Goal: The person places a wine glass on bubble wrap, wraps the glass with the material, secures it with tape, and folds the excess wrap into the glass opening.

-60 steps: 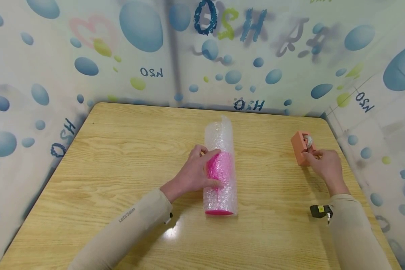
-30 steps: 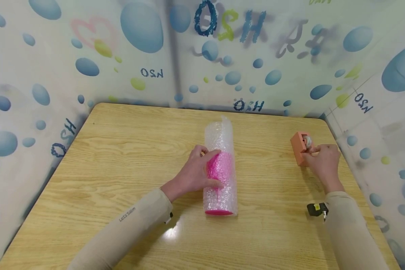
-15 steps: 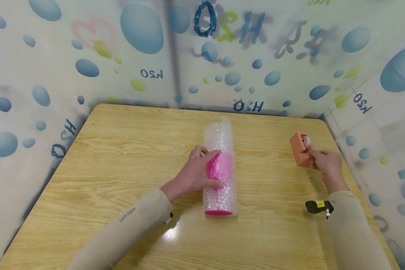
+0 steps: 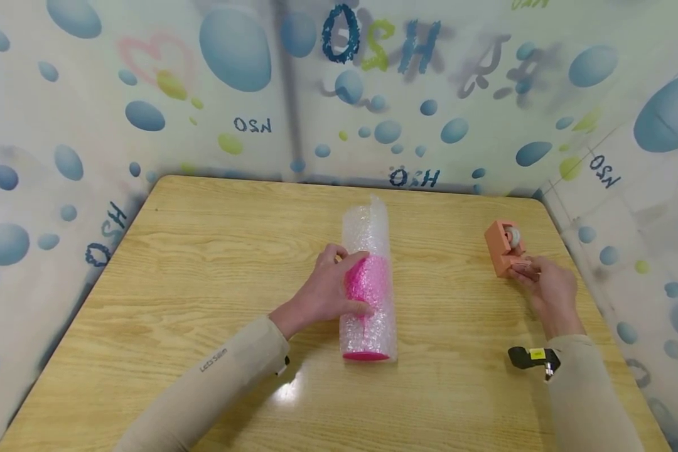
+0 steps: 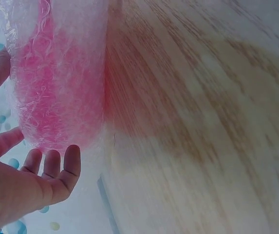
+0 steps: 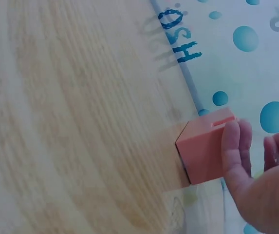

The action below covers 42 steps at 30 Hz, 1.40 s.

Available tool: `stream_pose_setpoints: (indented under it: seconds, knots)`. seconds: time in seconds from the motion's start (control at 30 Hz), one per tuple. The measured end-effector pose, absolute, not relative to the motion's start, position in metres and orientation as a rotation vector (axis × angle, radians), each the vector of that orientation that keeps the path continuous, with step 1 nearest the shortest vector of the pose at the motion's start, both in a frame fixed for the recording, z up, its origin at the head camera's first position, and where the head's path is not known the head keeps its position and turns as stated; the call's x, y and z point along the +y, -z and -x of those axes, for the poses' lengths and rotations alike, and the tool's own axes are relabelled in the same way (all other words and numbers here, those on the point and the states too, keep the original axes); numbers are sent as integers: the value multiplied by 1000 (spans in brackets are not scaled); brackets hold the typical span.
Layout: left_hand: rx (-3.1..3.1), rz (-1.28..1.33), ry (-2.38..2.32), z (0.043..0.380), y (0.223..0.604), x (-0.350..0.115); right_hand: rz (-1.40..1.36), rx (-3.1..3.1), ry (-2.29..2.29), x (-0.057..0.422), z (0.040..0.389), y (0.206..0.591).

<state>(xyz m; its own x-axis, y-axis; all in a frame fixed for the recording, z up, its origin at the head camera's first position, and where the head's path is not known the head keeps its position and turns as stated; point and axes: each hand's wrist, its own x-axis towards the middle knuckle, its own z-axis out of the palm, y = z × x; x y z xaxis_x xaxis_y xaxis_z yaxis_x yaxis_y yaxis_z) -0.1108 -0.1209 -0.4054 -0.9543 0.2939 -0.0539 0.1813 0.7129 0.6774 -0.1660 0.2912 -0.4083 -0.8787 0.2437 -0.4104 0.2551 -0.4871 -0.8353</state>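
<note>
A pink cylinder wrapped in bubble wrap point(image 4: 368, 336) lies lengthwise on the wooden table. My left hand point(image 4: 328, 287) holds it from the left, thumb and a finger spread over its upper side. In the left wrist view, curled fingertips point(image 5: 72, 158) sit by the pink end of the wrapped cylinder point(image 5: 61, 97). To the right stands a coral tape dispenser point(image 4: 496, 248) with a pale tape roll point(image 4: 512, 236) in it. My right hand point(image 4: 555, 290) is at the dispenser's front and seems to pinch a clear strip of tape. Its fingers overlap the dispenser point(image 6: 202, 153) in the right wrist view.
The wooden table point(image 4: 215, 251) runs back to a wall point(image 4: 316, 88) printed with blue drops and letters. More of that covering rises at both sides. A black wrist camera point(image 4: 533, 358) sticks out from the right sleeve.
My right hand has worked about the dispenser's front, shifting slightly down and right, away from the tape roll. My left hand and the wrapped cylinder have stayed in place.
</note>
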Motion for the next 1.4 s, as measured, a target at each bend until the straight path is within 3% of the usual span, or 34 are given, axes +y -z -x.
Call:
stream_pose_setpoints:
  seconds: [0.2, 0.53, 1.4]
  knots:
    - [2765, -388, -1058, 110, 407, -121, -757, 1474, 2662, 292, 159, 412]
    - [2767, -408, -1062, 110, 407, -123, -807, 1850, 2293, 291, 151, 418]
    - [2760, -400, -1057, 113, 407, -119, -658, 2001, 2285, 301, 154, 438]
